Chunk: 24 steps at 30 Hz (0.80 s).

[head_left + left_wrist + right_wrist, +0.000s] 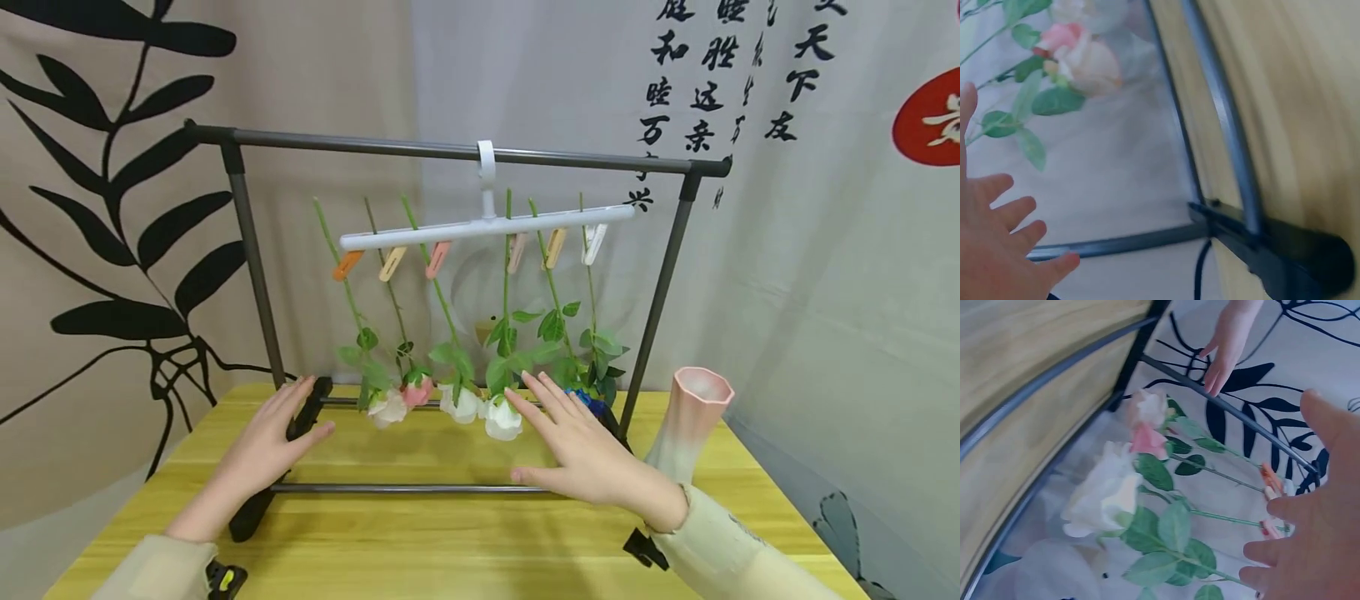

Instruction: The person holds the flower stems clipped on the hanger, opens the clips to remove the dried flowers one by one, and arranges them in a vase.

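Note:
Several roses with long green stems hang upside down from clothes pegs on a white hanger (420, 234), hooked over a dark rack's top bar (360, 145). Among the blooms are a pale one (387, 408), a pink rose (417, 392), a white rose (502, 419) and a blue rose (587, 402), partly behind my right hand. My left hand (270, 437) is held up by the rack's left foot, fingers extended and holding nothing. With fingers spread, my right hand (588, 446) reaches in front of the right-hand flowers; whether it touches any cannot be told.
A pink and white vase (693, 421) stands on the wooden table (420, 542), right of the rack. The rack's lower front bar (405, 488) runs across near table height. Behind hangs a curtain (352, 67) printed with black leaves and writing.

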Motion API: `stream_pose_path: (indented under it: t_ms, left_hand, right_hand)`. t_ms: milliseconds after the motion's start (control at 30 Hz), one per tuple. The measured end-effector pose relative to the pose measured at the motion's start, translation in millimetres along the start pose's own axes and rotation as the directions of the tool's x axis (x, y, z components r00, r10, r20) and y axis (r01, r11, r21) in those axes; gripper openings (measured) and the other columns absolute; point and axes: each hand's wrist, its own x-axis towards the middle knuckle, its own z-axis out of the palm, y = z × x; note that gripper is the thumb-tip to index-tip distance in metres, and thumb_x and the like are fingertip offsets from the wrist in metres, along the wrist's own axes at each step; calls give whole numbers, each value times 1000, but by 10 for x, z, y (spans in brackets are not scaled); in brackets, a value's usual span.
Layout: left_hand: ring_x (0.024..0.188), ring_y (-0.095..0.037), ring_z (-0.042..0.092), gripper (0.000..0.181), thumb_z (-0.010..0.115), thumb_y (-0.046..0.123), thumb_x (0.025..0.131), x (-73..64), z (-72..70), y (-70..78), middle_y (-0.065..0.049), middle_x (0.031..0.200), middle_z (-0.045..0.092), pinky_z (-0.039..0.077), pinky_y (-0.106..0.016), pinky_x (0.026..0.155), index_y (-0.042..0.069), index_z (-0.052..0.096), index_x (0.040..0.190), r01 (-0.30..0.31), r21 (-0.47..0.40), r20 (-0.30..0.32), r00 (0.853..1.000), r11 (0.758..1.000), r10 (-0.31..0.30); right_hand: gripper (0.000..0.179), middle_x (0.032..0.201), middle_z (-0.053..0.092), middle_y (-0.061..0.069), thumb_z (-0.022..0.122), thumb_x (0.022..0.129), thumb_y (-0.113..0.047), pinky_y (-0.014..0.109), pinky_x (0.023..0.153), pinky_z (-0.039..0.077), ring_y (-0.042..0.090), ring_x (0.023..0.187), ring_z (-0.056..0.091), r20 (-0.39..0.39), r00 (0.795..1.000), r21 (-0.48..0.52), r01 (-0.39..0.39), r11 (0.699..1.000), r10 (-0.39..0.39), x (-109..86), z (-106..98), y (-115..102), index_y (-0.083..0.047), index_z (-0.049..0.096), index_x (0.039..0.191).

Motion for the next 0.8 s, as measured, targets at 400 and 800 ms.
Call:
stream_pose_path:
  t_ms: [400, 800]
  left_hand:
    - [143, -43, 12, 75, 48, 40, 102, 621, -377, 306, -18, 160, 10, 22, -66, 105, 11, 6, 157, 2, -436, -56, 998, 900, -29]
    - [145, -37, 11, 82, 49, 45, 100, 1070, -416, 387, -18, 160, 6, 14, -58, 113, 17, -3, 157, 70, -605, -33, 993, 793, -112]
  right_hand:
    - [83, 161, 6, -5, 57, 90, -61, 57, 112, 18, 19, 147, 4, -36, 999, 243, 41, 969, -33, 503, -94, -183, -28, 17, 156]
    - [69, 158, 20, -11, 64, 96, -30, 50, 111, 27, 11, 143, 22, -220, 961, 451, 252, 856, -167, 1162, -158, -321, -23, 28, 154]
